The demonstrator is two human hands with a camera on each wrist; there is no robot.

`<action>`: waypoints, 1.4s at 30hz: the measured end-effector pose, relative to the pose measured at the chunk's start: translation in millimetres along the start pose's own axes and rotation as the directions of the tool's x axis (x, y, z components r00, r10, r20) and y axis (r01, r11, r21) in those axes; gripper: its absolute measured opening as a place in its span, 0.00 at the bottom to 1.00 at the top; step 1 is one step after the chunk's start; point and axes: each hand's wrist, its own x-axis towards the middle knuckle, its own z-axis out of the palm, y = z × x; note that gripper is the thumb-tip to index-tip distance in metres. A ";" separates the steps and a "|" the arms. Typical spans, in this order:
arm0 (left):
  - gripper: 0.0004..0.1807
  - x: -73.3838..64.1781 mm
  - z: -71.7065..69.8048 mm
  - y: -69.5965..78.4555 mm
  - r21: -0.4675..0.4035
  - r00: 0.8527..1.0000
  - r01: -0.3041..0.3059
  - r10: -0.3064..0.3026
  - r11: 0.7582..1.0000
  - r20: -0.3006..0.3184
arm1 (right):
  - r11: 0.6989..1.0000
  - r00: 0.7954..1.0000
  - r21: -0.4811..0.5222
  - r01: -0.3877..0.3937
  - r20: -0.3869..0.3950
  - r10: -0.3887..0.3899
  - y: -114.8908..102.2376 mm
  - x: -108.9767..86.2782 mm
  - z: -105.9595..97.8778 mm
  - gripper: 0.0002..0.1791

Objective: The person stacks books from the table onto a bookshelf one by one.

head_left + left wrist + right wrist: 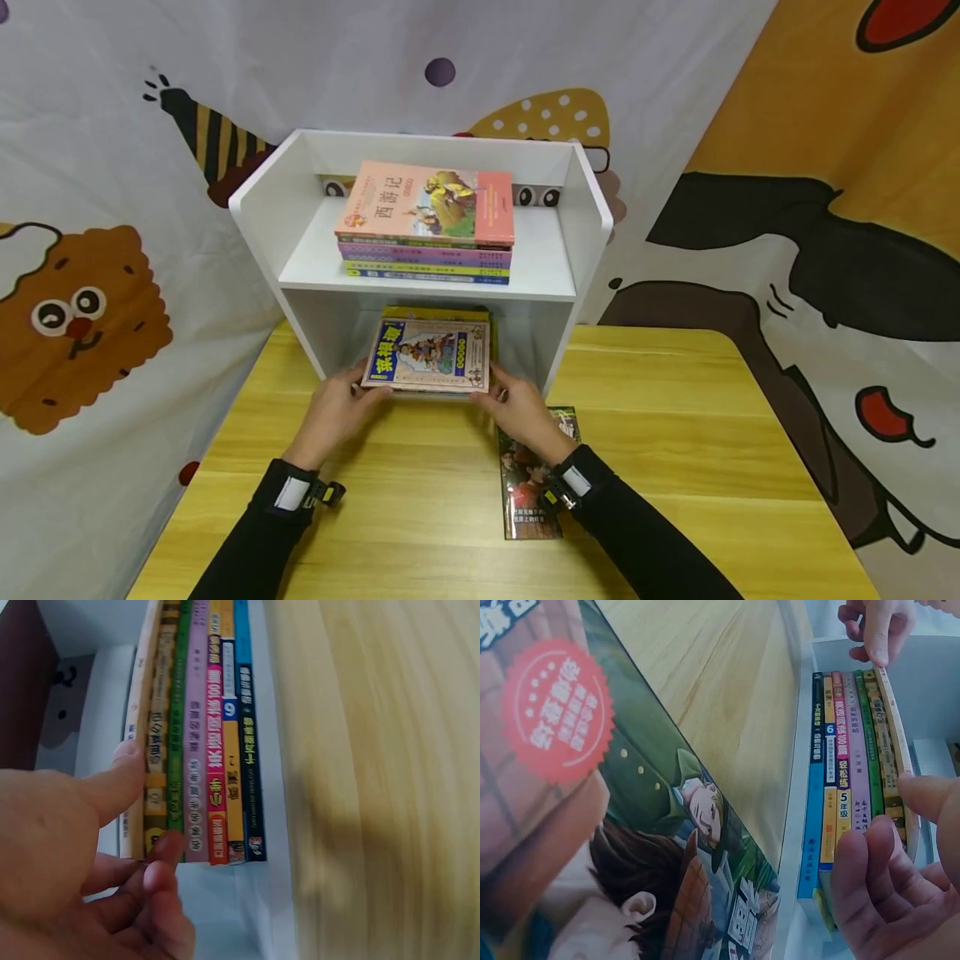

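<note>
A stack of several paperback books lies flat in the lower compartment of a white shelf (450, 292). On top is a cream book (427, 358) with a blue title strip at its left. My left hand (335, 417) holds its left front corner, thumb on the spine edge and fingers bent at the stack's end. At the right front corner, my right hand (525, 412) grips the same book, its thumb at the upper edge and its fingers curled beside the spines. Below it show a green book (178, 712), a lilac book (195, 735) and a blue book (812, 832).
A second stack of books, topped by a pink-orange book (423, 208), lies on the upper shelf. A dark-covered book (525, 492) lies on the wooden table (660, 433) under my right forearm. A patterned cloth (360, 67) hangs behind the shelf.
</note>
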 end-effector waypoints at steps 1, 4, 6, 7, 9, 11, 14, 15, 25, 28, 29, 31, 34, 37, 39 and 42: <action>0.27 0.6 0.6 -0.8 0.009 1.000 -0.005 0.005 1.000 -0.012 | 1.000 1.000 -0.008 -0.001 -0.006 0.001 -0.7 0.7 0.5 0.45; 0.25 3.0 2.6 -0.8 0.051 0.998 -0.019 0.022 0.999 -0.054 | 0.999 1.000 -0.040 0.010 -0.029 -0.011 -1.1 3.5 2.0 0.43; 0.23 4.5 3.3 1.4 0.083 0.997 -0.024 0.031 0.996 -0.074 | 0.999 0.999 -0.050 0.017 -0.041 -0.019 -0.5 5.5 2.8 0.42; 0.23 5.3 3.7 2.7 0.098 0.996 -0.024 0.033 0.995 -0.084 | 0.998 0.999 -0.053 0.019 -0.048 -0.021 0.1 6.7 3.4 0.41; 0.21 7.0 4.1 4.6 0.122 0.994 -0.028 0.041 0.992 -0.101 | 0.998 0.998 -0.055 0.021 -0.060 -0.024 0.6 8.7 4.0 0.41; 0.21 8.4 4.4 5.7 0.141 0.992 -0.033 0.049 0.990 -0.115 | 0.998 0.997 -0.061 0.028 -0.073 -0.032 0.3 10.6 4.5 0.41; 0.20 10.4 5.9 4.7 0.161 0.990 -0.030 0.052 0.987 -0.133 | 0.997 0.995 -0.073 0.035 -0.093 -0.042 -1.2 12.6 4.7 0.42; 0.20 11.0 6.6 4.2 0.169 0.989 -0.027 0.051 0.985 -0.137 | 0.996 0.994 -0.077 0.038 -0.098 -0.046 -1.6 13.2 4.7 0.41; 0.21 14.5 11.2 3.4 0.221 0.984 -0.012 0.050 0.975 -0.170 | 0.994 0.994 -0.104 0.031 -0.105 -0.042 -2.4 18.7 6.0 0.39; 0.21 15.0 10.8 4.1 0.220 0.984 0.002 0.037 0.975 -0.173 | 0.993 0.993 -0.111 0.032 -0.107 -0.044 -1.5 20.4 6.7 0.39; 0.21 15.0 10.6 4.3 0.220 0.984 0.005 0.034 0.975 -0.174 | 0.992 0.993 -0.119 0.034 -0.108 -0.047 -1.4 20.7 6.8 0.39; 0.21 15.3 9.9 4.6 0.222 0.984 0.007 0.032 0.975 -0.174 | 0.992 0.992 -0.122 0.040 -0.113 -0.054 -1.4 21.1 6.8 0.39; 0.22 15.1 8.6 5.4 0.230 0.985 0.005 0.035 0.973 -0.170 | 0.992 0.991 -0.121 0.044 -0.120 -0.058 -1.6 20.2 6.0 0.38; 0.24 12.8 5.3 8.5 0.265 0.979 0.028 0.026 0.964 -0.200 | 0.994 0.992 -0.104 0.029 -0.120 -0.041 -2.3 17.0 3.9 0.38; 0.27 10.4 2.0 13.6 0.280 0.968 0.058 0.015 0.958 -0.252 | 0.997 0.993 -0.082 0.010 -0.116 -0.019 -3.9 13.2 0.5 0.38; 0.30 6.6 -3.7 28.5 0.261 0.945 0.076 0.014 0.962 -0.328 | 0.998 0.993 -0.063 -0.012 -0.119 0.005 -7.6 6.7 -8.3 0.35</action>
